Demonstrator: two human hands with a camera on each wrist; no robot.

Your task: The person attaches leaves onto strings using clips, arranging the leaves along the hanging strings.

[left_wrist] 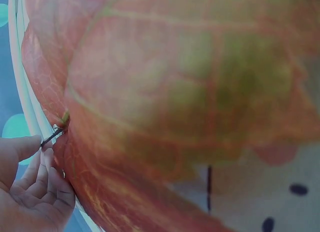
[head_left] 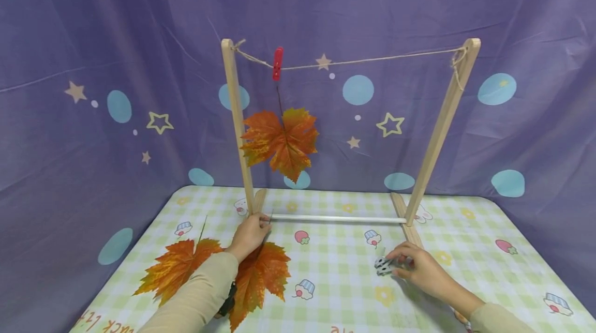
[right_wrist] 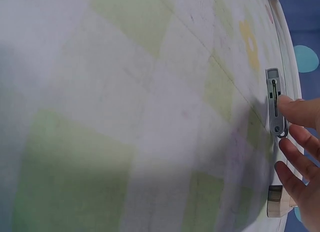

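My left hand (head_left: 249, 236) pinches the thin dark stem (left_wrist: 51, 136) of an orange artificial maple leaf (head_left: 263, 273) between thumb and fingers. That leaf fills most of the left wrist view. Low over the table's right side, my right hand (head_left: 423, 267) pinches a grey clothespin (right_wrist: 275, 102) between thumb and fingers. A second orange leaf (head_left: 179, 266) lies on the table left of my left forearm, which partly covers it. Another leaf (head_left: 284, 141) hangs by its stem from a red clothespin (head_left: 277, 64) on the string (head_left: 372, 59).
A wooden frame holds the string between its left post (head_left: 236, 100) and right post (head_left: 440, 134). A white rod (head_left: 335, 218) joins the posts near the base. The checked cloth (head_left: 344, 271) covers the table, and a purple curtain (head_left: 298, 7) stands behind.
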